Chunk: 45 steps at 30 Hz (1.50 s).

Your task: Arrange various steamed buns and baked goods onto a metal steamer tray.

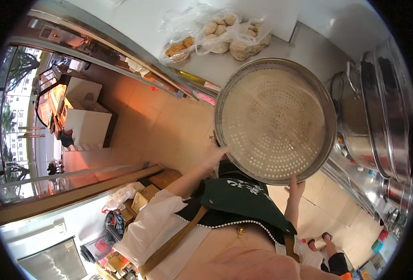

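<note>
A large round metal steamer tray (274, 120) with a perforated bottom is held out in front of me, tilted so that its holes show. On the left, my left hand (217, 151) grips the lower left part of the rim; its fingers are partly hidden behind the tray. At the bottom edge, my right hand (295, 185) has its thumb over the rim, the other fingers mostly under it. Clear plastic bags of round buns (220, 29) and a bag of orange-brown pieces of food (179, 49) lie on the metal counter (283, 49) beyond the tray.
Tall stacked metal steamers (371, 115) stand close on the right. A door frame is at the left, with a lit display cabinet (84, 112) and another person's gloved hand (67, 138) beyond. Boxes (145, 197) lie lower left. Another person's legs (327, 241) show lower right.
</note>
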Each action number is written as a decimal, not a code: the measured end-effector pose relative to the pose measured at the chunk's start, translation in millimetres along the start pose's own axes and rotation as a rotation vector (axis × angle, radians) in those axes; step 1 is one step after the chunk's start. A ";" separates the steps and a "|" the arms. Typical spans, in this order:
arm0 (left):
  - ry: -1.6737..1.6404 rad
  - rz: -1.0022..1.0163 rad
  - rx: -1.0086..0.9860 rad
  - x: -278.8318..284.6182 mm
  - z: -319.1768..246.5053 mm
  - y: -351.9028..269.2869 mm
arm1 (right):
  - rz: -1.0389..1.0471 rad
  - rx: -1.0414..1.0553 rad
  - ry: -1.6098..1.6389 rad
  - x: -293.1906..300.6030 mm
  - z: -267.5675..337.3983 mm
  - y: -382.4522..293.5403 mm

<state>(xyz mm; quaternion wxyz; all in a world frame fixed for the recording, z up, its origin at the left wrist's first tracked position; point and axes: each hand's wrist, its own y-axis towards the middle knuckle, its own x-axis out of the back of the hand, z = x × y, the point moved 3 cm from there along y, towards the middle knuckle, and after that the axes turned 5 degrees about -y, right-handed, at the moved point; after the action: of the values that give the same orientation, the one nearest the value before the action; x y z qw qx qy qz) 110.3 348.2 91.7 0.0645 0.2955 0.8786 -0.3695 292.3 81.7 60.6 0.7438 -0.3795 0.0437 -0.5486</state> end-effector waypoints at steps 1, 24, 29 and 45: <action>-0.006 -0.017 0.000 3.0 4.1 3.6 | -0.024 -0.002 0.009 -8.9 0.2 -8.9; 1.144 -1.058 -0.330 143.1 -292.0 271.7 | -0.418 -0.082 0.113 -4.6 -31.4 -3.3; 0.851 -1.150 -0.263 135.9 -284.1 286.9 | -0.461 -0.088 0.086 0.2 -43.1 2.3; 0.235 -1.038 -0.837 144.4 -301.4 232.5 | -0.424 -0.079 -0.023 -6.3 -34.1 1.9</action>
<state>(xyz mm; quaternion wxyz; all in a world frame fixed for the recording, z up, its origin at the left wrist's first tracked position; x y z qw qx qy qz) 155.8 751.9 118.3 -0.1083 -0.1762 0.9769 0.0536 274.8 69.6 33.0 0.5967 -0.4153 -0.0244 -0.6862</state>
